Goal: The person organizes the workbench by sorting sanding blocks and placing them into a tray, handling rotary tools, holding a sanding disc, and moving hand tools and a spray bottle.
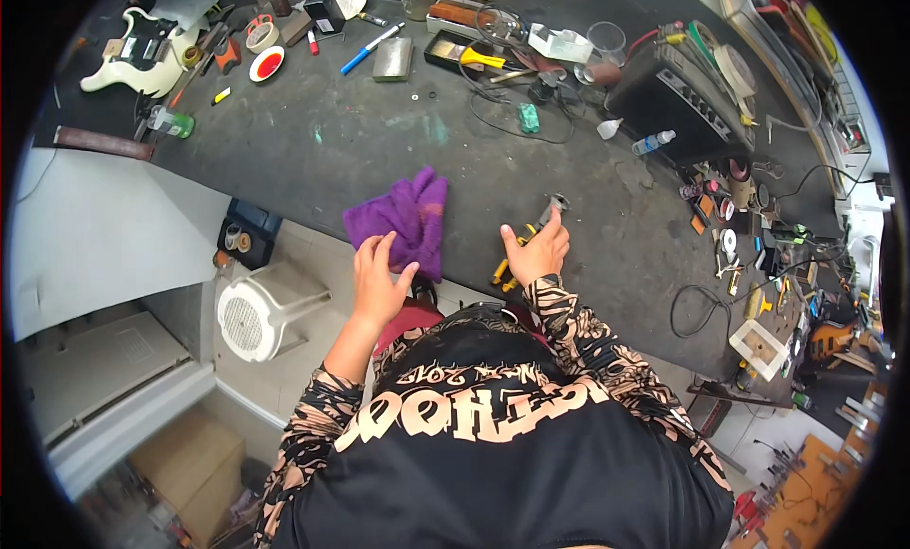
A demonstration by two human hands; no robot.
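Note:
A crumpled purple towel (403,215) lies at the bench's front edge. My left hand (376,288) is at its near side, fingers spread, the fingertips reaching its lower part. Whether they press on the cloth is hard to tell. To the right, my right hand (538,255) is over a plier-like tool with yellow handles and a grey metal head (551,210). Its thumb and index finger are stretched apart, the index fingertip beside the head. The palm covers the middle of the tool, and its handle ends show to the hand's left.
A black amplifier-like box (678,103) stands at the right, beside a small clear bottle (654,142) and coiled cables. Several small tools and parts crowd the right side. At the back left lies a white guitar body (142,56). A white stool (254,319) stands on the floor.

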